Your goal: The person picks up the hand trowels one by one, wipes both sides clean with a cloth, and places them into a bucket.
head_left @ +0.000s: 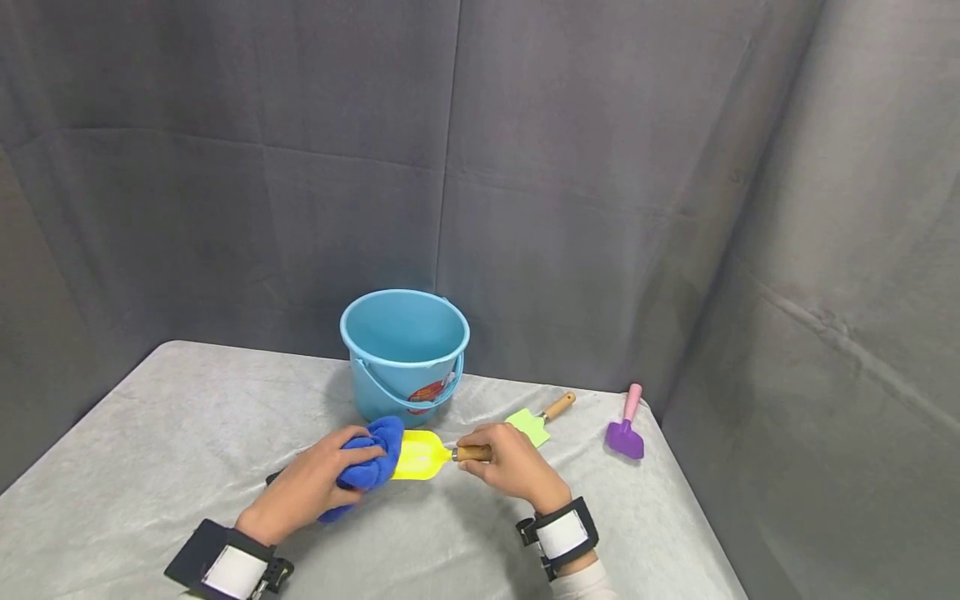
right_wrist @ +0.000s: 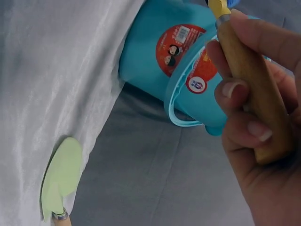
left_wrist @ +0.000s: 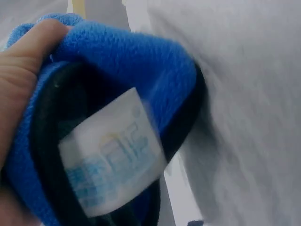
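My right hand [head_left: 519, 468] grips the wooden handle [right_wrist: 251, 82] of a small yellow hand shovel [head_left: 422, 456], its blade pointing left. Bunched in my left hand [head_left: 315, 479] is a blue cloth [head_left: 375, 467], which covers the far left end of the yellow blade. The left wrist view shows the cloth's fuzzy face, dark edging and a white label [left_wrist: 113, 155]. Whether the cloth wraps both sides of the blade is hidden. Both hands are above the table, in front of the light blue bucket [head_left: 397, 387].
Right of the bucket lies a light green shovel [head_left: 529, 426] with a wooden handle. A purple shovel [head_left: 625, 439] with a pink handle is near the table's right edge. Grey curtains [head_left: 562, 208] stand behind and beside the cloth-covered table [head_left: 180, 400]. The bucket's handle hangs down in front.
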Tool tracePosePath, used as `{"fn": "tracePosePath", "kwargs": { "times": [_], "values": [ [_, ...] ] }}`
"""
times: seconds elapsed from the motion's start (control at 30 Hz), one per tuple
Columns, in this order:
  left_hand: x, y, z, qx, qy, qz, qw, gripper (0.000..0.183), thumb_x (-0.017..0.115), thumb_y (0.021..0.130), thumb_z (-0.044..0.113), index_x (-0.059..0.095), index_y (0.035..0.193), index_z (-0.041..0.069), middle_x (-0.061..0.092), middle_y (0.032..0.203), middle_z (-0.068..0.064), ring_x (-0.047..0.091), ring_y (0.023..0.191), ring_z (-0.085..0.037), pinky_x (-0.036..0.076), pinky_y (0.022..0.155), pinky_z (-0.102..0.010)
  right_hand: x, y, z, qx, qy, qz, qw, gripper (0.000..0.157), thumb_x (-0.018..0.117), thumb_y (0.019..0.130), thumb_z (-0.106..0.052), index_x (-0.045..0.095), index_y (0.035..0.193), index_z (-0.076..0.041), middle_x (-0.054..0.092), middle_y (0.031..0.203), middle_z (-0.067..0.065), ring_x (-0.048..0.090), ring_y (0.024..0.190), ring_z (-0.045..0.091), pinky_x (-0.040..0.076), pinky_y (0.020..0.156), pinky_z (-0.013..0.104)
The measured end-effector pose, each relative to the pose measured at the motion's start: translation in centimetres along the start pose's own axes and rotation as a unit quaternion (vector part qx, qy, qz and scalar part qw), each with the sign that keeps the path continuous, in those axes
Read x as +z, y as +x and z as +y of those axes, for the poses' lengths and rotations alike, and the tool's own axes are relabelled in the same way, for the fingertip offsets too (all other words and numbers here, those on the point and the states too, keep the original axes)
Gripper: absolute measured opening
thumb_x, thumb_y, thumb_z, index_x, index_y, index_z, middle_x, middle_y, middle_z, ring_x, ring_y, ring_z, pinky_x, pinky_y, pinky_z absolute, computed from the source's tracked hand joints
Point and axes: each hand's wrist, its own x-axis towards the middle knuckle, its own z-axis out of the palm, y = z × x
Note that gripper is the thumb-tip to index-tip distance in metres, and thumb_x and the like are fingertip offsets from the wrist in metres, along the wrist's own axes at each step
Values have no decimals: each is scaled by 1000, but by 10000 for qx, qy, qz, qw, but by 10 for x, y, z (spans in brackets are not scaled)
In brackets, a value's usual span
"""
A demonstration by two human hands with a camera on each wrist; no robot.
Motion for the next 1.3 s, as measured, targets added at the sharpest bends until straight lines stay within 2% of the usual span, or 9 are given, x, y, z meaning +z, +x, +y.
{"fn": "tracePosePath", "kwargs": {
  "times": [0.1,0.3,0.43,0.63,0.8,0.87,1.13,1.3],
  "values": [
    [-4,-3,-7,-190,-116,-49,9997,56,90,75,11,71,128,14,61,130,-13,63,114,-29,55,94,-50,-1,-1,1,-1,40,61,10000,23,83,85,-13,80,107,-10,76,97,-4,67,87,5,56,77,26],
    [-10,-8,-22,-372,-217,17,9991,54,87,78,11,70,128,17,64,127,-7,64,109,-24,56,91,-47,-3,-1,1,71,533,28,9985,21,80,87,-12,79,108,-8,76,98,-3,67,85,3,57,77,24],
    [-15,-10,-29,-530,-305,249,9978,53,86,79,12,70,129,16,64,126,-5,65,108,-24,56,89,-47,-4,-1,-1,109,745,-58,9971,20,80,87,-11,79,107,-9,75,96,-4,66,84,2,56,77,23],
    [-21,-8,-32,-502,-347,763,9952,53,87,79,13,68,129,13,64,123,-9,66,108,-29,56,87,-51,0,1,-2,272,684,-298,9968,21,81,86,-13,80,107,-7,76,97,-2,67,85,2,56,77,21],
    [-23,-3,-27,-148,-461,1352,9896,53,89,77,15,70,126,11,65,121,-10,68,105,-30,58,84,-51,7,4,-4,326,690,-514,9958,23,81,86,-13,79,107,-6,77,98,-2,67,83,-1,55,73,19],
    [-22,-2,-23,0,-506,1452,9881,54,89,76,17,70,126,12,65,122,-10,68,105,-30,59,84,-50,11,5,-6,278,640,-574,9959,22,81,86,-13,80,107,-7,77,97,-3,66,82,-2,55,72,18],
    [-10,5,1,460,-573,1517,9857,62,92,73,20,68,131,17,61,130,-8,67,110,-29,59,86,-49,25,10,-16,-40,285,-743,9968,17,80,86,-13,80,103,-10,75,90,-8,59,72,-5,49,62,14],
    [5,7,15,519,-747,1201,9886,74,92,75,25,60,141,14,60,136,-7,65,117,-26,57,91,-47,32,13,-23,-291,229,-795,9961,14,79,87,-15,80,101,-13,73,85,-12,56,67,-8,46,59,12]
  ]
}}
